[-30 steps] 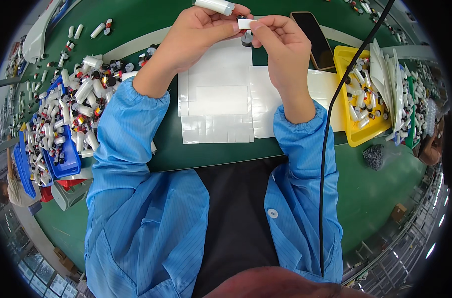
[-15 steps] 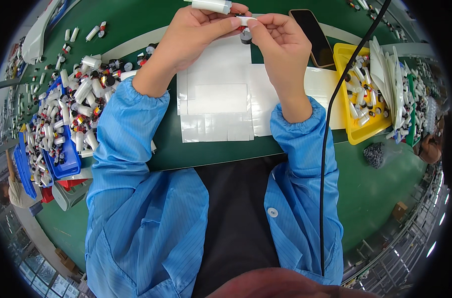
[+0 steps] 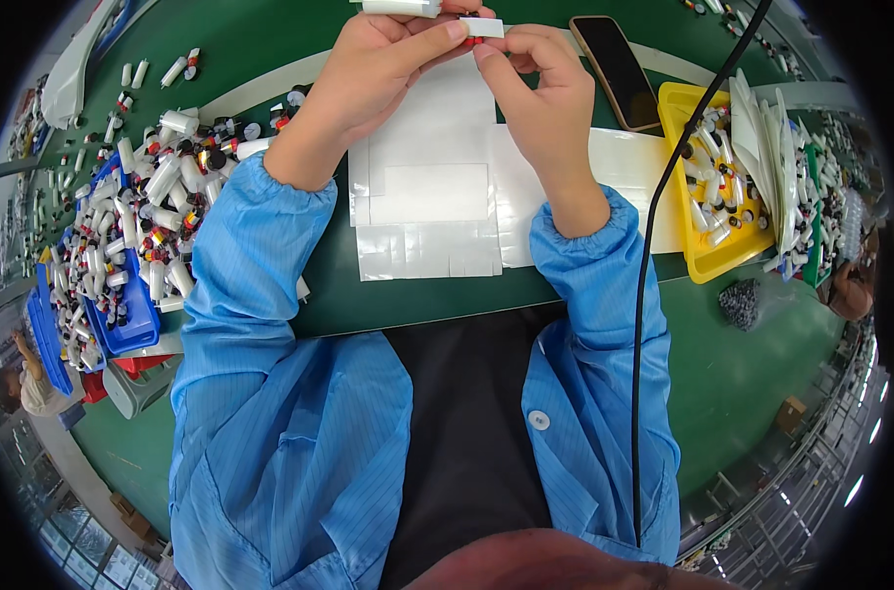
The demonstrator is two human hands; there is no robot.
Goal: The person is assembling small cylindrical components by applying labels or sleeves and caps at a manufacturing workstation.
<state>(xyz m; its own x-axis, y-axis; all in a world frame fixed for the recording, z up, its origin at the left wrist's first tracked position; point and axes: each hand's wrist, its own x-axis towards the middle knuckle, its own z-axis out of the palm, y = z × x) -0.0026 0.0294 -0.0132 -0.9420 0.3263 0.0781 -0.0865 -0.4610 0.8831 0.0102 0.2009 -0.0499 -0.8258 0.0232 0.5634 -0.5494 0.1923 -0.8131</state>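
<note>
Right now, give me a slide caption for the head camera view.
Both hands, left hand and right hand, pinch a small white strip above white sheets on a green table, beside a yellow tray.

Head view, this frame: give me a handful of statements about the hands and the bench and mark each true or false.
1. Both hands meet at a small white strip near the top edge. True.
2. The left hand also holds a white cylinder. True.
3. The dark phone lies left of the hands. False: it lies to their right, beside the yellow tray.
4. The yellow tray is empty. False: it holds small white parts.
5. White sheets lie on the green table under the forearms. True.
6. The right hand rests flat on the table. False: it is raised, pinching the strip.
</note>
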